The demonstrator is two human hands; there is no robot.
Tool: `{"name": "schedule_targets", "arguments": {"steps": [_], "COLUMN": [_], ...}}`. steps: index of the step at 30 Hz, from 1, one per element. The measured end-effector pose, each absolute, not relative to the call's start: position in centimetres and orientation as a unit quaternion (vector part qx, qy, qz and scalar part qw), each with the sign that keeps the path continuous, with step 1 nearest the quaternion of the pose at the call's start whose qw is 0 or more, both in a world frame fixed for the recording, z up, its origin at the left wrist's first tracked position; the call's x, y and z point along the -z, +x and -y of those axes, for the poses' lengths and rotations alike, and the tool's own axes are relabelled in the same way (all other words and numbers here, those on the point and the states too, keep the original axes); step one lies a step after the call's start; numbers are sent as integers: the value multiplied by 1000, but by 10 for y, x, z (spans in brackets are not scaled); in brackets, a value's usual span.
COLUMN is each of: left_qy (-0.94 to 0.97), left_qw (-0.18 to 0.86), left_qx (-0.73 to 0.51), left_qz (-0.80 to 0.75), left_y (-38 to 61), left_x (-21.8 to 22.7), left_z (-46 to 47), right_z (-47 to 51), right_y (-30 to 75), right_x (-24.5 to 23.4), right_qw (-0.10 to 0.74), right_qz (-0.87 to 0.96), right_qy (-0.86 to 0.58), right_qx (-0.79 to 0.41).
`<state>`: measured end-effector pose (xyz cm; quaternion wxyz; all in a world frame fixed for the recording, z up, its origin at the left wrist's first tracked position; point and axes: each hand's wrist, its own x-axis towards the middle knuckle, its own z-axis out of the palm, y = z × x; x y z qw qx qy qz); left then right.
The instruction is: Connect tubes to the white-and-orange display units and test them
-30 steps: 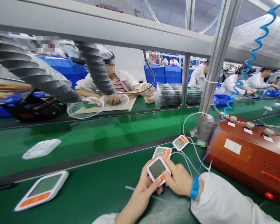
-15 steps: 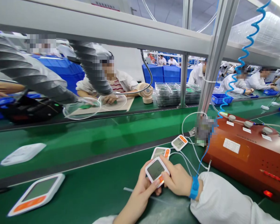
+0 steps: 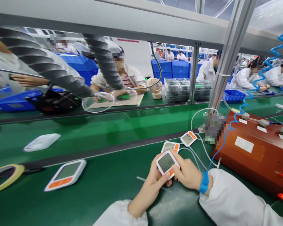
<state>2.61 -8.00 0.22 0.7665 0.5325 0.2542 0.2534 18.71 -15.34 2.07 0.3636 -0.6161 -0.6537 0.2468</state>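
Both my hands hold a small white monitor unit (image 3: pixel 166 163) with a grey screen and an orange button, just above the green mat. My left hand (image 3: pixel 153 185) grips its lower left side, thumb near the orange button. My right hand (image 3: pixel 188 173), with a blue wrist strap (image 3: pixel 204 182), closes on its right edge. Two more such units (image 3: pixel 171 146) (image 3: pixel 189 138) lie behind it, joined by white tubes to an orange-red test box (image 3: pixel 254 153).
A larger white unit (image 3: pixel 66 174) lies on the mat at left. A roll of yellow tape (image 3: pixel 4 177) sits at the far left edge, and a white unit (image 3: pixel 41 142) rides the green conveyor (image 3: pixel 108 131). Other people work across the line behind grey ducts.
The view has shifted left, so everything sits further right in the picture and the tape roll has come into view. My hands keep the same hold on the small unit.
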Motion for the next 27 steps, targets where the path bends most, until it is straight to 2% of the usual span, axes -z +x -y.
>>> {"name": "schedule_targets", "arguments": {"steps": [5,9,14,18,20,23,27], "left_qy": [539,545,557,566,576,591,605], "left_qw": [765,763,761,749,740,725,702], "left_qx": [-257,-252,-238,-245,-245,-244,-251], "left_qz": [-242,-238,-233,-241,-247,-257,-279], "left_y": [27,26,26,26,26,27,27], "left_x": [-6,-8,-5,-3,-3,-6,-10], "left_z": [81,82,82,81,81,80,78], "right_z": [154,153,154,157,158,160,161], "right_y": [189,190,190,199,206,214,212], "right_x": [-24,-24,-26,-39,-45,-50,-56], "right_qw": [359,340,391,321,285,219,118], "right_qz": [659,664,680,689,650,603,594], "right_qy": [-612,-641,-614,-641,-687,-755,-795], "right_qx": [-249,-181,-82,105,153,138,32]}}
